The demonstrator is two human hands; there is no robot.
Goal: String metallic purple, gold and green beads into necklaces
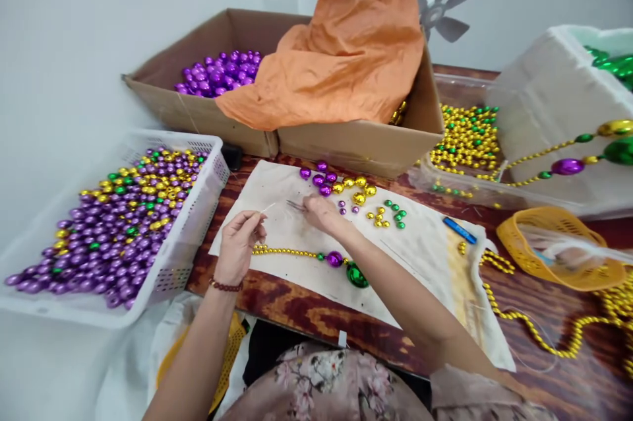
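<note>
My left hand pinches a thin pale strand above the left part of the white cloth. To its right, my right hand is closed on small metal tweezers, whose tips point left toward the strand. Below the hands lies a string of small gold beads with a purple ball and a large green ball, partly behind my right forearm. Loose purple beads, gold beads and small green beads rest beyond my right hand.
A white basket of mixed beads stands left. Behind the cloth is a cardboard box with an orange cloth. At right are a blue pen, a yellow basket, gold bead strings and a clear bin of beads.
</note>
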